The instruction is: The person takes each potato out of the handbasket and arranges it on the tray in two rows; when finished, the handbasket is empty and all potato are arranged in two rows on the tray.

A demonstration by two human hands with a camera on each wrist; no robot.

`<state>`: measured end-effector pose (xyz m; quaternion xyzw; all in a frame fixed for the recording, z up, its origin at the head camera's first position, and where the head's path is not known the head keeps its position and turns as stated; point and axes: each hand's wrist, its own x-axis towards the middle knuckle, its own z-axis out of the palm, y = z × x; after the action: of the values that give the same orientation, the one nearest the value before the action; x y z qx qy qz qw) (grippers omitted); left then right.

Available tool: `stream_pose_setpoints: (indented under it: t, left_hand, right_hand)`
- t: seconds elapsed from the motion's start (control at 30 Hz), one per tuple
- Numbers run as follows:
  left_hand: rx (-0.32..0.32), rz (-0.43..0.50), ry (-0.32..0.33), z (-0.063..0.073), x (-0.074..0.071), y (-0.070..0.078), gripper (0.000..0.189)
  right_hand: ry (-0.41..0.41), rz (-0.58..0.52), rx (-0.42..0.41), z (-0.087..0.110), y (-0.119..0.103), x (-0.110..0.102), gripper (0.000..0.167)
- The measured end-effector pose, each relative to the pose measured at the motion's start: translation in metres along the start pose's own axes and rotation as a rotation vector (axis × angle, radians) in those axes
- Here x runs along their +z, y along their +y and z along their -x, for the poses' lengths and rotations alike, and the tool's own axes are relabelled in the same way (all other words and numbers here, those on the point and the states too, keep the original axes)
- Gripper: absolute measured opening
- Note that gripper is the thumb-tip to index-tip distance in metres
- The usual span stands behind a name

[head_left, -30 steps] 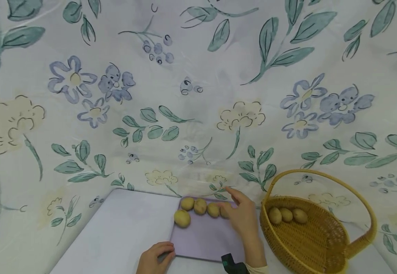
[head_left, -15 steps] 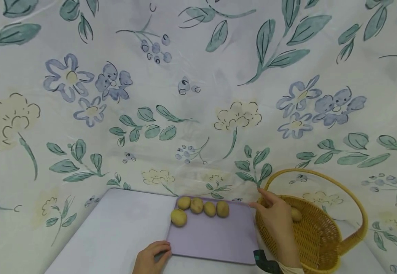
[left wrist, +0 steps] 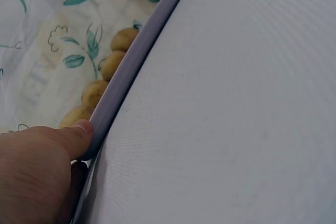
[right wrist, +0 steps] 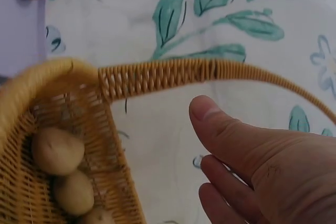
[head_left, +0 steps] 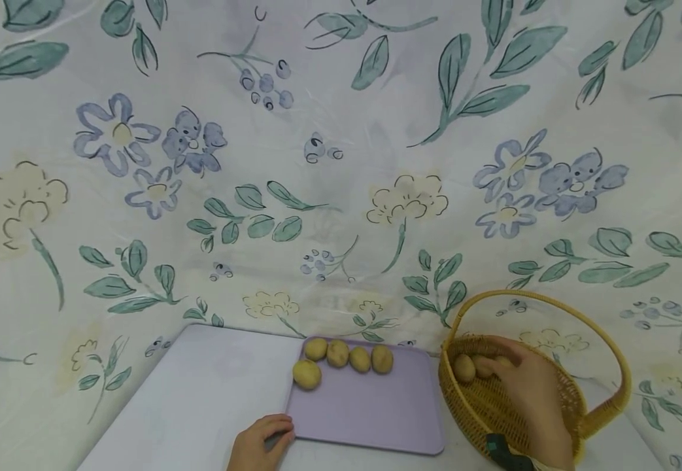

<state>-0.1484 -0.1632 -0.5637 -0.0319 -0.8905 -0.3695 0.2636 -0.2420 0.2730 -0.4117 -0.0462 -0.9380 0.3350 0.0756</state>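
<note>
My left hand [head_left: 258,445] grips the near left corner of a lilac tray [head_left: 370,412], its thumb [left wrist: 79,135] at the rim in the left wrist view. Several potatoes [head_left: 307,374] lie on that tray, most in a row along its back edge, one in front at the left. My right hand [head_left: 531,392] reaches over a wicker basket [head_left: 464,418], fingers close to the potatoes [head_left: 464,369] inside and partly covering them. In the right wrist view, the right hand [right wrist: 262,166] has its thumb extended and nothing in its grasp, with potatoes [right wrist: 58,150] in the basket at left.
A tall arched handle [head_left: 541,294] rises over the basket, which stands just right of the tray. White tabletop [head_left: 199,392] extends left of the tray. Behind it hangs a floral cloth [head_left: 341,196].
My right hand has gone from the potato at the right end of the tray's back row, rightward past the tray edge, into the basket. The left hand stays at the tray corner.
</note>
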Motion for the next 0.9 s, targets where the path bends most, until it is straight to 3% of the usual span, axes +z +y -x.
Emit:
stream_pose_setpoints:
  t: [0.2,0.5,0.7,0.9]
  left_hand:
    - [-0.006,0.01,-0.004,-0.001,-0.002,0.001,0.017]
    - [-0.042,-0.005,-0.127,-0.002,-0.007,0.001,0.01]
    - [-0.037,-0.003,-0.099,-0.002,-0.006,0.001,0.011]
    - [-0.043,-0.004,-0.113,0.0,-0.01,0.001,0.01]
  right_hand:
    - [-0.05,0.056,-0.009,-0.011,0.019,-0.01,0.074]
    - [-0.137,0.118,-0.055,-0.02,0.04,-0.022,0.088]
    - [-0.152,0.166,-0.08,-0.031,0.052,-0.02,0.089]
    - [-0.201,0.164,-0.013,-0.042,0.059,-0.017,0.09]
